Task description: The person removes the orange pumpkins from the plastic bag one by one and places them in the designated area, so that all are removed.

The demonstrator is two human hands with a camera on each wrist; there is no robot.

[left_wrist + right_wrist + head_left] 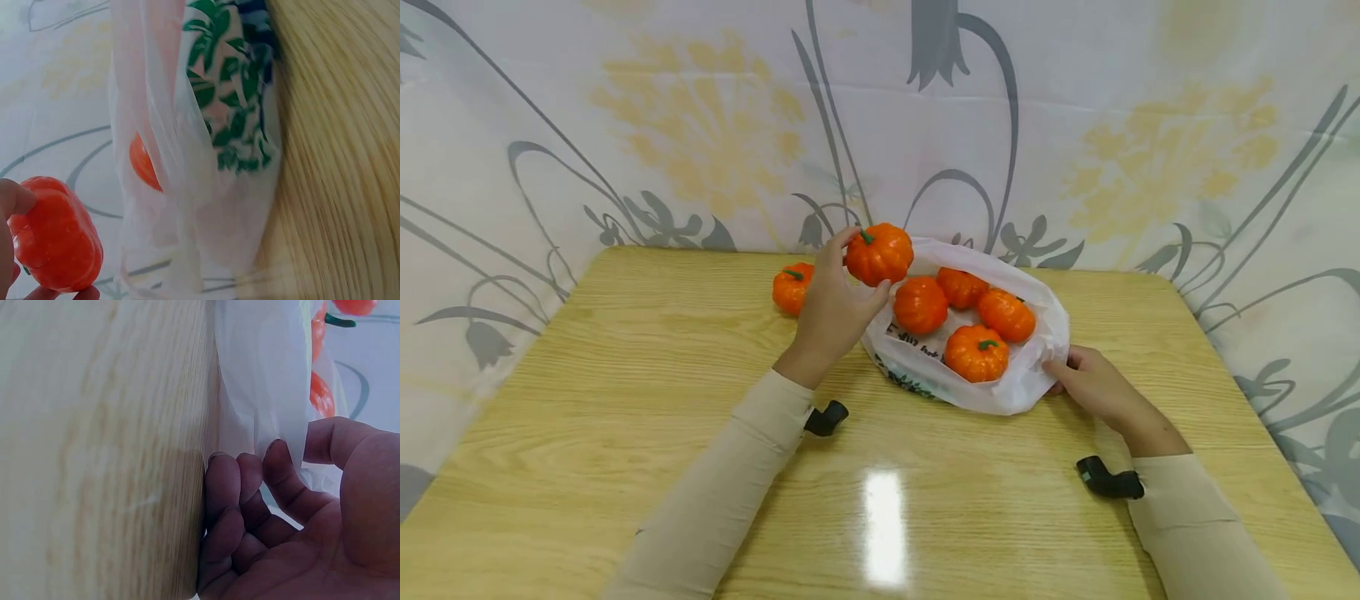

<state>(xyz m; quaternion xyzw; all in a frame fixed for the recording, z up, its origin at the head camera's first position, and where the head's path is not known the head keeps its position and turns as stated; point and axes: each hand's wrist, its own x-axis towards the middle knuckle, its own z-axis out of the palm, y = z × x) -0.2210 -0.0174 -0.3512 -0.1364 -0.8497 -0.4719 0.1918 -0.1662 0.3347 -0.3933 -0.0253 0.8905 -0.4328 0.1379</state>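
Note:
My left hand grips a small orange pumpkin with a green stem, raised at the left side of a white plastic bag. In the left wrist view the fingers curve round that pumpkin, apart from the bag's printed side. My right hand pinches the bag's rim at its right edge, thumb on one side and fingers on the other, as the right wrist view shows. Several pumpkins lie in the open bag, among them one with its green stem up.
Another orange pumpkin sits on the wooden table left of the bag, partly hidden by my left hand. A flowered cloth hangs behind the table. Black wrist devices sit on both sleeves.

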